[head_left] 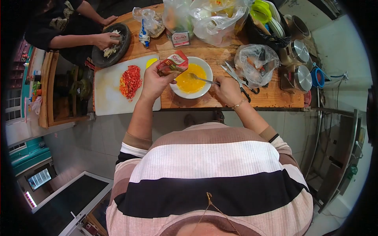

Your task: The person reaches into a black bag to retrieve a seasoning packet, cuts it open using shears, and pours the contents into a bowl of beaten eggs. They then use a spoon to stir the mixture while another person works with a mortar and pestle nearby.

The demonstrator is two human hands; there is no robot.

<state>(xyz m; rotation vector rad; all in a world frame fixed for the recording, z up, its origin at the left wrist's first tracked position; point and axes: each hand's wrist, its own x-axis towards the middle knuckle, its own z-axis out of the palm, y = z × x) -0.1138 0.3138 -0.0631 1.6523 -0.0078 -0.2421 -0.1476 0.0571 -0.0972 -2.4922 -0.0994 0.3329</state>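
Observation:
A red packet [173,63] is held in my left hand [154,80], tilted over the left edge of a white bowl [208,89]. Yellow liquid that looks like beaten egg [191,83] fills part of the bowl. My right hand [228,91] grips the handle end of a metal fork [204,80], whose head rests in the liquid. Left of the bowl, a white cutting board [108,88] bears a pile of chopped red pieces [130,82]. Part of a yellow object [151,62] shows behind my left hand.
Black-handled scissors [239,78] lie right of the bowl, beside a clear plastic bag [258,65]. Jars [293,78] stand at the right. Plastic bags [220,23] line the back. At the upper left, another person's hand [107,40] works in a dark stone mortar [125,39].

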